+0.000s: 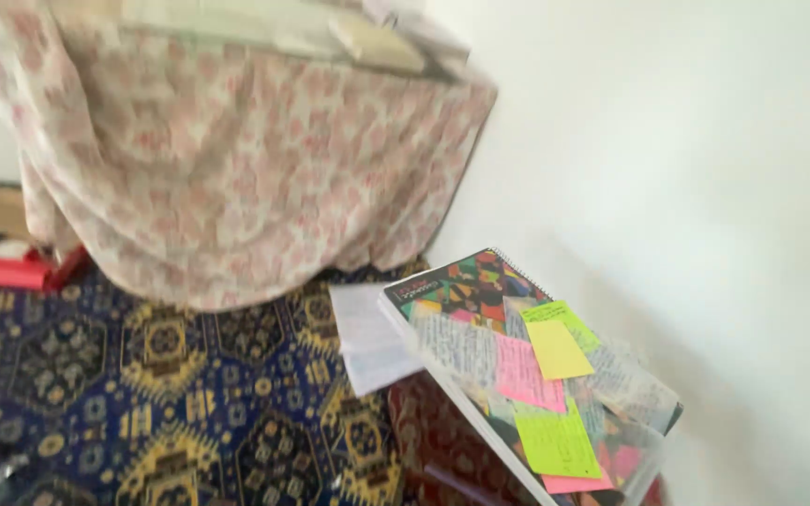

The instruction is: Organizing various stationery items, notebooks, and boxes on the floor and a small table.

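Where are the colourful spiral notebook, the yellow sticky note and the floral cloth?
colourful spiral notebook (466, 284), head view, on its patterned cover
yellow sticky note (558, 349), head view, its middle
floral cloth (236, 178), head view, its draped front

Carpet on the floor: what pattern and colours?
The carpet is dark blue with yellow geometric medallions, seen best in the head view.
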